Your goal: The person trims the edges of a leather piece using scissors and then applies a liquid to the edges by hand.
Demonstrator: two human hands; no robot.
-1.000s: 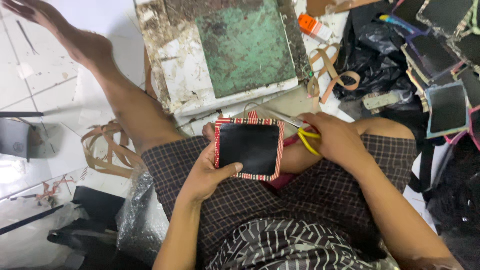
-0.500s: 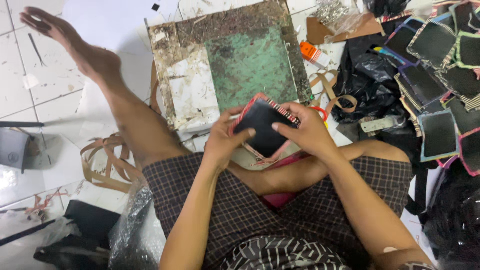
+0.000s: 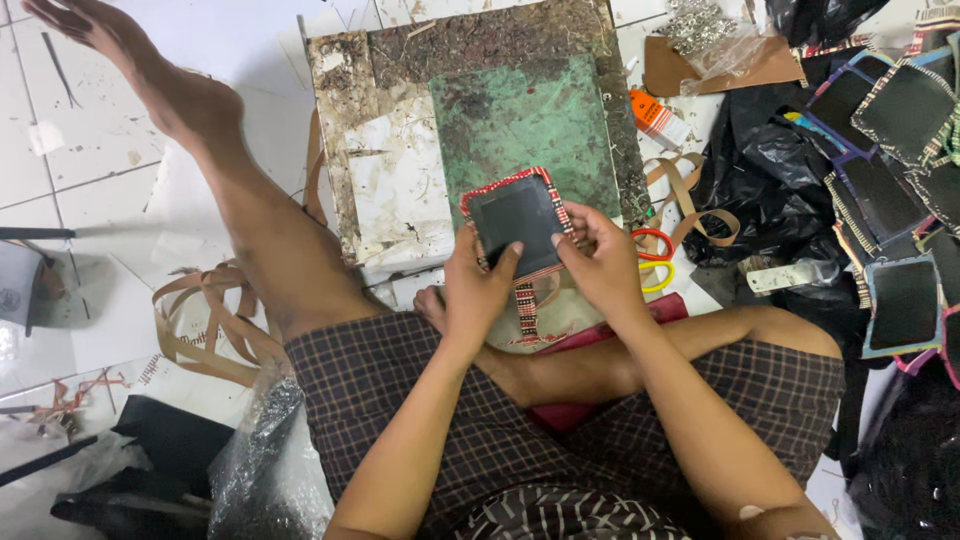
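So both hands are gripping the small black pouch (image 3: pixel 518 222) with the red woven trim, just above the green cutting board (image 3: pixel 520 120): left hand (image 3: pixel 478 290) pinching its bottom edge, right hand (image 3: pixel 600 262) clamping the side. Looks like edge-checking; scissors (image 3: pixel 652 262) are lying close by.

Person: dark plaid shorts (image 3: pixel 470 420), brown-black check with thin light lines. Black-and-white patterned shirt hem (image 3: pixel 570 515) at bottom edge. Arms, hands (image 3: pixel 480 290), legs and feet bare, no sleeves.
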